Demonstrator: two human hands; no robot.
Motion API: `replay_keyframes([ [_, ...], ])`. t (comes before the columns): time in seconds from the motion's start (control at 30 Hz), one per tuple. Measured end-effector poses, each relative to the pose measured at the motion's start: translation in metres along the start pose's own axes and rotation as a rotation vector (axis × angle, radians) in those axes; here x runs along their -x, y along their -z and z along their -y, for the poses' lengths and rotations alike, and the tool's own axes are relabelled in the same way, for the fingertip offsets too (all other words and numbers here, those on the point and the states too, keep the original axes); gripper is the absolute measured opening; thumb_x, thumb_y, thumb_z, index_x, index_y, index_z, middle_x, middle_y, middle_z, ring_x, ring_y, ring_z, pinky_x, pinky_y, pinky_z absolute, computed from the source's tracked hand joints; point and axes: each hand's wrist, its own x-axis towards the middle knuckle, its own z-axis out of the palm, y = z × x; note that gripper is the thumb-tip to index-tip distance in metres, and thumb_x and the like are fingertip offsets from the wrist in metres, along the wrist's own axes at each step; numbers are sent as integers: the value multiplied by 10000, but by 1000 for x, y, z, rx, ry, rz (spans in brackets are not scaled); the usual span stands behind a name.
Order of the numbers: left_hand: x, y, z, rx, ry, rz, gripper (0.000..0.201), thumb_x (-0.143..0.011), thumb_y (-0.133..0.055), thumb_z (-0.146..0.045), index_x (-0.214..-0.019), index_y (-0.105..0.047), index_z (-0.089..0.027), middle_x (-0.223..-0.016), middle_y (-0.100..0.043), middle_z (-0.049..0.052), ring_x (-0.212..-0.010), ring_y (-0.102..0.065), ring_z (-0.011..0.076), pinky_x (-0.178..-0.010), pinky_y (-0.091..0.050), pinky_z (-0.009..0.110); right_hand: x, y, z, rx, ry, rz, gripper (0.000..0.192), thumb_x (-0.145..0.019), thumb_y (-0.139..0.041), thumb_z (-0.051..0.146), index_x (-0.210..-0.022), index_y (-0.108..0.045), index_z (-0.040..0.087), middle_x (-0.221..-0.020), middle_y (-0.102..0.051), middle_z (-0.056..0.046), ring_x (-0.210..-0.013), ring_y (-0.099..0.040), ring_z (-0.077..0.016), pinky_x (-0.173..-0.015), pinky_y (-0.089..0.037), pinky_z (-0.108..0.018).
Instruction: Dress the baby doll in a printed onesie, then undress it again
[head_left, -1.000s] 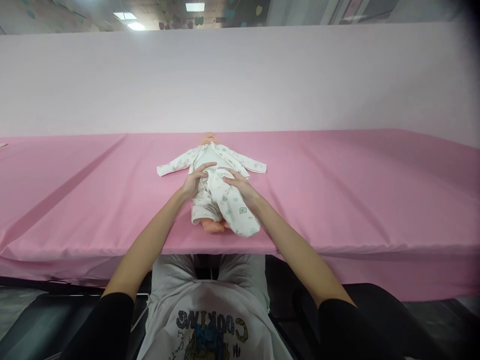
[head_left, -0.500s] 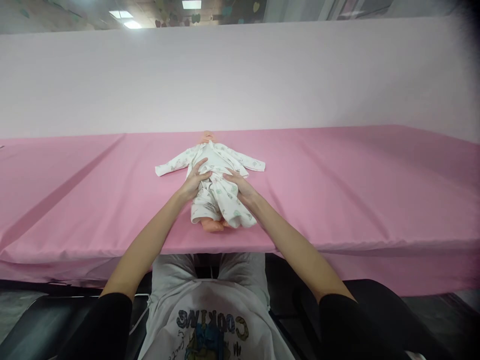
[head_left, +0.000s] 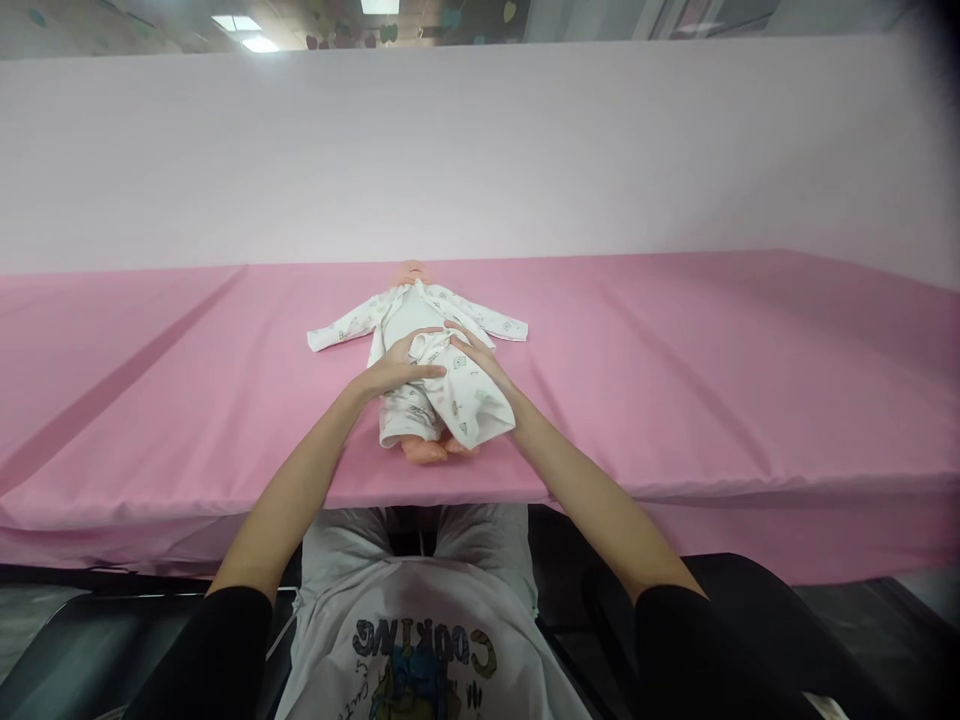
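A baby doll lies on its back, its head at the far side and its bare feet [head_left: 424, 450] towards me. It wears a white printed long-sleeved top [head_left: 349, 328], spread open over a plain white front, and white printed trousers [head_left: 469, 395]. My left hand [head_left: 397, 366] rests over the waist and hip on the left, thumb and fingers spread apart. On the other side my right hand [head_left: 478, 356] holds the waistband of the trousers between thumb and fingers. The right trouser leg flares out to the side; part of the waist is hidden under my hands.
A pink cloth [head_left: 675, 400] with creases covers the table, its front edge hanging just before my lap. Behind it stands a white panel [head_left: 480, 150]. Black chairs [head_left: 112, 640] are at both sides of me.
My left hand has slid rightwards across the waist of the trousers. My right hand has shifted slightly up, and the flared trouser leg has risen and spread wider.
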Motion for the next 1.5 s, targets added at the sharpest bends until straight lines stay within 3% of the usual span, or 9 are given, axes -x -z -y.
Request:
replay_keyframes([
  [0.13, -4, 2, 6, 191, 98, -98, 673, -640, -788, -267, -1270, -554, -227, -1138, -641, 74, -1030, -613, 229, -940, -457, 356, 2, -2, 2, 7, -1, 55, 411, -696, -719, 386, -1075, -621, 260, -1186, -629, -9, -1126, -558, -220, -922, -474, -343],
  [0.3, -10, 5, 19, 401, 71, -152, 713, -668, -764, -260, -1328, -497, -205, -1089, -668, 78, -976, -642, 214, -902, -485, 349, 15, -10, 7, -60, -108, 325, 659, -580, -824, 270, -1185, -567, 225, -1060, -676, -47, -903, -642, -214, -757, -535, -322],
  [0.57, -1, 1, 3, 56, 49, 29, 622, -627, -804, -299, -1205, -606, -186, -1169, -653, 100, -1135, -570, 279, -969, -446, 383, 10, -12, 6, -177, -39, 82, 580, -675, -736, 356, -1218, -560, 255, -964, -688, -23, -881, -646, -194, -749, -539, -312],
  [0.87, -5, 7, 14, 405, 61, -23, 715, -634, -792, -281, -1293, -533, -186, -1101, -673, 96, -1024, -633, 244, -916, -478, 359, 20, -11, 10, -98, -57, 378, 708, -575, -836, 277, -1226, -558, 257, -1092, -671, -36, -931, -634, -206, -774, -530, -305],
  [1.03, -3, 9, 11, 256, 111, 44, 633, -621, -802, -260, -1210, -596, -152, -1068, -690, 118, -1008, -632, 260, -901, -482, 361, 8, -9, 0, -219, -7, 141, 621, -634, -769, 262, -1221, -566, 268, -995, -687, -7, -863, -644, -171, -750, -533, -284],
  [1.17, -2, 8, 10, 215, 101, 69, 671, -570, -831, -244, -1195, -605, -159, -1114, -676, 123, -1060, -610, 276, -942, -464, 377, 3, -9, -5, -274, -18, 76, 598, -639, -750, 253, -1211, -576, 283, -959, -693, -2, -856, -651, -177, -760, -539, -300],
  [1.3, -5, 5, 14, 327, 90, -48, 680, -622, -794, -242, -1258, -563, -176, -1145, -661, 116, -1051, -618, 252, -954, -458, 372, 10, -10, 0, -264, -19, 178, 576, -655, -765, 284, -1202, -583, 266, -1035, -690, -27, -944, -641, -200, -811, -533, -313],
  [1.43, -5, 7, 15, 385, 102, -28, 761, -633, -770, -203, -1342, -491, -200, -1146, -655, 96, -1050, -621, 232, -968, -454, 374, 18, -9, 6, -183, -33, 346, 640, -629, -800, 320, -1223, -568, 260, -1090, -678, -47, -984, -629, -220, -819, -533, -332],
  [1.5, -4, 8, 14, 370, 122, -9, 770, -642, -765, -210, -1356, -477, -193, -1146, -655, 104, -1049, -622, 238, -966, -456, 383, 18, -10, 6, -159, -40, 328, 680, -585, -823, 286, -1216, -571, 257, -1092, -676, -43, -984, -628, -217, -831, -528, -331],
])
